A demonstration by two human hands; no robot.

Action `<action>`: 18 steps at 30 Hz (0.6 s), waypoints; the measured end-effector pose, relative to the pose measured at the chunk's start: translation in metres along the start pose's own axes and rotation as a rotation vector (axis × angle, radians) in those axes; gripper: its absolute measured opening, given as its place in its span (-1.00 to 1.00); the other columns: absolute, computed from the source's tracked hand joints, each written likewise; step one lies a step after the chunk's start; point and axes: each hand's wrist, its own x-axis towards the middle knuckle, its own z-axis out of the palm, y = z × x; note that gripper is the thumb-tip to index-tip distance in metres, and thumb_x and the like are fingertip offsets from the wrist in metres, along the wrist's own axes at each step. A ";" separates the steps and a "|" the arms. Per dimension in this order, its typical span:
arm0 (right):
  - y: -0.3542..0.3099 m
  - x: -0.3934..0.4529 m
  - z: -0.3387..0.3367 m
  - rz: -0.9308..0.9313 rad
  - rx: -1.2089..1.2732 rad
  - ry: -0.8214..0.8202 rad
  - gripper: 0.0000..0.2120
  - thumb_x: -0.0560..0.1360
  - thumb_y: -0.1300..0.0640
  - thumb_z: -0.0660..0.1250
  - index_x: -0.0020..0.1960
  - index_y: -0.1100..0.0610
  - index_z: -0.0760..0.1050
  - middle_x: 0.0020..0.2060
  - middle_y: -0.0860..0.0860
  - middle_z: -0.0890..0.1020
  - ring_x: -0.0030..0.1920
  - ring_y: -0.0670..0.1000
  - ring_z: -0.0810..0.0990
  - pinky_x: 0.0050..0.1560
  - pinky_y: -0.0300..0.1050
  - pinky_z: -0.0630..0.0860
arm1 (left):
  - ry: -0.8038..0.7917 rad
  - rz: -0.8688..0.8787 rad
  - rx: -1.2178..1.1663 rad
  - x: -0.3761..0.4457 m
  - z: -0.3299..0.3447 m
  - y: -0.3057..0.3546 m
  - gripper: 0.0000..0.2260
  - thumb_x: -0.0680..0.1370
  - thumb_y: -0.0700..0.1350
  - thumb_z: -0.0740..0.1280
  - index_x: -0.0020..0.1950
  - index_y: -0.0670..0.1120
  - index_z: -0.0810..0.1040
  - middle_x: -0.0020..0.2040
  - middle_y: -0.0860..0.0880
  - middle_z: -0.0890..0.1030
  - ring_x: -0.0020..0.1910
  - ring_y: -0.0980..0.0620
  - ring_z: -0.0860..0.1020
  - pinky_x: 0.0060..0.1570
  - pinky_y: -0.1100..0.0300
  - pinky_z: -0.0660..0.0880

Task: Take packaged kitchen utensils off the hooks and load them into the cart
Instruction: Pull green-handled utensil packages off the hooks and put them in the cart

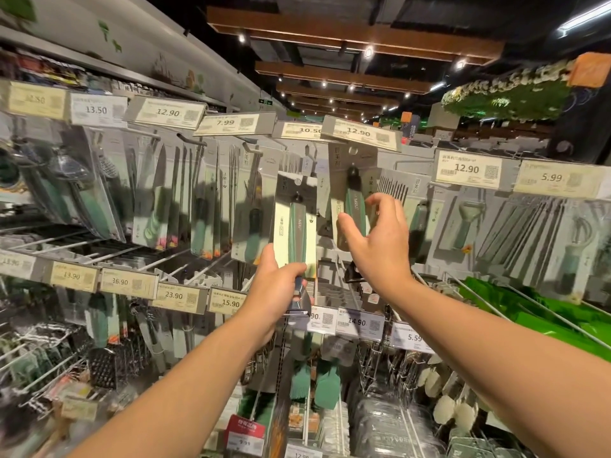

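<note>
— The green-handled utensil on its pale grey backing card: where is it?
— Off its hook, upright in the left hand, whose fingers curl round the card's lower end.
— And the right hand?
— Spread wide, holding nothing, just before a second green-handled carded utensil hanging under a 12.90 price tag.
— The surroundings?
— A shop's pegboard wall of white wire hooks crowded with packaged utensils, price labels along each row, and a dark ceiling with wooden beams and spotlights.

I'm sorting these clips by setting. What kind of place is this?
Most likely a supermarket housewares aisle: paper shelf price tags, carded green-handled utensil packs hanging on metal hooks, one held in the left hand, right hand reaching.
</note>
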 end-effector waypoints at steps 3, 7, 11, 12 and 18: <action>0.002 0.001 0.004 0.047 0.053 0.053 -0.60 0.59 -0.03 0.39 0.32 0.14 0.41 0.12 -0.08 0.42 0.08 -0.15 0.37 -0.03 -0.46 0.25 | -0.008 -0.015 -0.027 0.007 0.000 -0.002 -0.74 0.69 -0.25 0.26 0.31 0.04 0.41 0.16 -0.07 0.63 -0.13 0.02 0.59 0.07 -0.20 0.67; 0.010 0.004 0.018 0.103 0.036 0.019 -0.74 0.59 -0.01 0.39 0.17 0.08 0.42 0.06 -0.05 0.44 0.03 -0.07 0.40 0.07 -0.24 0.35 | -0.009 -0.015 -0.030 0.016 0.001 -0.003 -0.73 0.67 -0.22 0.29 0.32 0.06 0.43 0.19 -0.07 0.63 -0.04 -0.04 0.62 0.16 -0.34 0.61; 0.022 0.022 0.033 0.214 0.059 -0.061 -0.74 0.57 0.14 0.40 0.24 0.10 0.47 0.21 -0.01 0.42 -0.02 -0.07 0.49 0.07 -0.18 0.55 | -0.012 -0.004 -0.029 0.025 0.003 -0.001 -0.70 0.61 -0.13 0.33 0.33 0.05 0.43 0.20 -0.08 0.63 0.04 -0.09 0.62 0.17 -0.33 0.61; 0.025 0.029 0.039 0.253 0.118 -0.095 -0.66 0.57 0.20 0.40 0.32 0.10 0.46 0.27 -0.01 0.41 -0.06 -0.11 0.53 -0.03 -0.25 0.58 | -0.014 -0.002 -0.029 0.028 0.004 0.000 -0.70 0.62 -0.12 0.32 0.34 0.03 0.42 0.20 -0.08 0.63 0.04 -0.08 0.63 0.18 -0.31 0.61; 0.060 0.082 0.072 0.607 0.570 -0.296 -0.44 0.57 0.38 0.32 0.53 0.09 0.38 0.40 0.07 0.51 -0.02 0.00 0.63 -0.13 -0.15 0.59 | -0.019 -0.005 -0.029 0.047 0.005 -0.004 -0.80 0.70 -0.17 0.20 0.33 -0.02 0.39 0.23 -0.03 0.59 0.07 0.09 0.61 -0.09 0.16 0.54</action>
